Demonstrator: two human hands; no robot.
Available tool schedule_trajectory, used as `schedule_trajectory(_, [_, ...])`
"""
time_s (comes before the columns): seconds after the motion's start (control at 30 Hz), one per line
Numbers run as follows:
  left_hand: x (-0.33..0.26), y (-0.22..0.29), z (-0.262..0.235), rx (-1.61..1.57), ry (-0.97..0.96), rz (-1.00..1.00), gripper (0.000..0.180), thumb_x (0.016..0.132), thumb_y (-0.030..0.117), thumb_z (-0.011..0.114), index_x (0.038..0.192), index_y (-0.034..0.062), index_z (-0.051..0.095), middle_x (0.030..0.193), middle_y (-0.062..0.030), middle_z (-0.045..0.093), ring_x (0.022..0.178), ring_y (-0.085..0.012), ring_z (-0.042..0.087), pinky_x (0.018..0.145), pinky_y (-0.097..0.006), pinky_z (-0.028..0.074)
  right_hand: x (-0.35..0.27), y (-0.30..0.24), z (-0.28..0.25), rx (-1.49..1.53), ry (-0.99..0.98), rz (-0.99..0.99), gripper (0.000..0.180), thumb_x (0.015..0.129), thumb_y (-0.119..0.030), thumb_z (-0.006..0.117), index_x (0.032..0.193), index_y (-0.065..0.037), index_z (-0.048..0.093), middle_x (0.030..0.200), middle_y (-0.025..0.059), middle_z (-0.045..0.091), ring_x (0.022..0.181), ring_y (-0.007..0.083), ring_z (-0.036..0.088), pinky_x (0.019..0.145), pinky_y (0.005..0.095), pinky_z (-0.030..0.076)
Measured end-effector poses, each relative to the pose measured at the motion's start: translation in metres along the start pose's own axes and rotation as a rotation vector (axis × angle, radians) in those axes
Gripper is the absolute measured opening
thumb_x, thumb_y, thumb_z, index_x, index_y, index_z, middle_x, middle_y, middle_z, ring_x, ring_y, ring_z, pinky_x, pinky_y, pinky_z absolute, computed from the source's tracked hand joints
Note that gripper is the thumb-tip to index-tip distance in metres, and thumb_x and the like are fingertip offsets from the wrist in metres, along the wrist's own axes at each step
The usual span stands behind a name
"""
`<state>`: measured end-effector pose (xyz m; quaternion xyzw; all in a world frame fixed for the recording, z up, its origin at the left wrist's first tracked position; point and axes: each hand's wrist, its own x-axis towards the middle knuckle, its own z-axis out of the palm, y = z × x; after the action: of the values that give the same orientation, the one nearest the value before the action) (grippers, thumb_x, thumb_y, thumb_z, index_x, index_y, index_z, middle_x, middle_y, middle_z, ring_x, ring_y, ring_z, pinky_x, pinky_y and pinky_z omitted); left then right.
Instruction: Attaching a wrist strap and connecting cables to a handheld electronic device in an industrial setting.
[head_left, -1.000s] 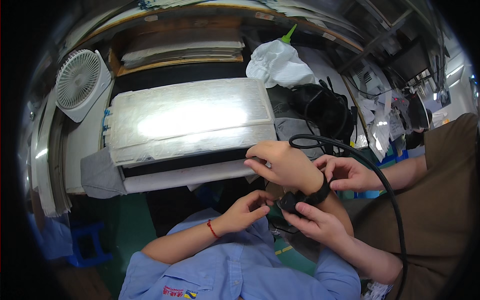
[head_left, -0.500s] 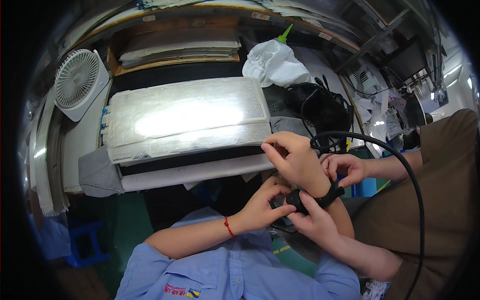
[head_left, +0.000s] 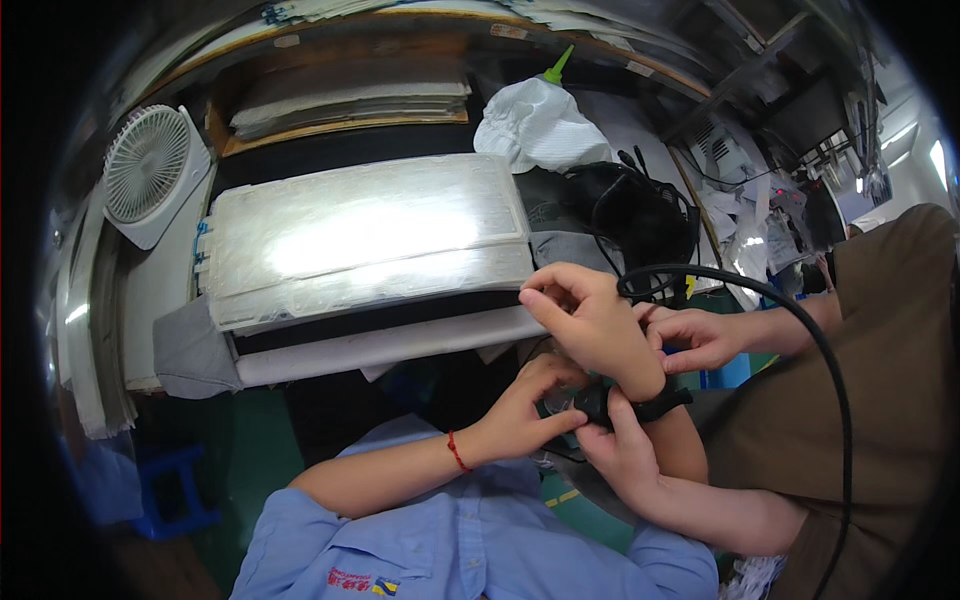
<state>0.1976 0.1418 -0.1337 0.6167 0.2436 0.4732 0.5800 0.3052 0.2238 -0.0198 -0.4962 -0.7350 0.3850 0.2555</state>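
Observation:
My left hand (head_left: 535,405), with a red cord bracelet (head_left: 459,452) at its wrist, is closed on one end of a black strapped device (head_left: 598,405) under my right forearm. My thumb presses on it; some fingertips are hidden behind it. My right hand (head_left: 585,318) is raised and bent at the wrist, its fingers loosely curled, holding nothing. A person in brown (head_left: 860,390) is at my right. One of that person's hands (head_left: 630,455) grips the device from below; the other hand (head_left: 695,338) is beside my right wrist, with what it pinches hidden.
A thick black cable (head_left: 830,380) loops along my right side. On the bench lies a shiny clear plastic case (head_left: 370,235). Behind it are a white cloth bundle (head_left: 540,125), a black tangle of cables (head_left: 645,215) and stacked sheets (head_left: 350,105). A white fan (head_left: 150,170) stands left, a blue stool (head_left: 175,490) below.
The view has shifted slightly. The person's lower hand has turned a little on the black device, and the upper hand has moved slightly closer to my wrist. My own hands have barely moved.

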Motion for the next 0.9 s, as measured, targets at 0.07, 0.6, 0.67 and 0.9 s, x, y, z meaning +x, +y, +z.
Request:
schedule_trajectory(0.07, [-0.005,-0.001,-0.003,-0.081,-0.005,0.010,0.047,0.083,0.024,0.070,0.122,0.0043,0.052,0.123,-0.0108,0.047,0.111,-0.0223,0.049,0.093,-0.035,0.041,-0.002,-0.002,0.003,-0.015,-0.071,-0.025,0.022,0.085,-0.021,0.066,0.092,0.000,0.065,0.061,0.0004,0.054,0.055,0.0052,0.048,0.049,0.0232,0.038])
schedule_trajectory(0.6, [-0.036,-0.018,-0.032,-0.218,0.179,-0.106,0.020,0.096,0.011,0.049,0.112,0.0005,0.053,0.115,-0.0066,0.047,0.107,-0.0131,0.047,0.095,-0.028,0.038,-0.038,-0.022,-0.008,-0.325,-0.184,-0.102,0.032,0.085,-0.023,0.065,0.110,-0.003,0.061,0.091,0.0100,0.064,0.076,0.0165,0.061,0.063,0.0300,0.050])
schedule_trajectory(0.67, [-0.038,-0.021,-0.034,-0.242,0.186,-0.130,0.019,0.096,0.010,0.049,0.111,0.0005,0.054,0.115,-0.0067,0.048,0.107,-0.0129,0.047,0.095,-0.028,0.037,-0.004,-0.016,0.001,-0.328,-0.157,-0.122,0.033,0.084,-0.025,0.066,0.109,-0.003,0.061,0.091,0.0106,0.065,0.076,0.0183,0.062,0.064,0.0315,0.051])
schedule_trajectory(0.9, [-0.044,-0.021,-0.037,-0.329,0.209,-0.212,0.018,0.096,0.011,0.050,0.111,0.0010,0.054,0.111,-0.0048,0.051,0.104,-0.0110,0.048,0.094,-0.026,0.038,0.009,-0.020,0.007,-0.325,-0.240,-0.032,0.037,0.082,-0.031,0.068,0.108,-0.005,0.063,0.089,0.0125,0.066,0.076,0.0237,0.065,0.065,0.0360,0.053])
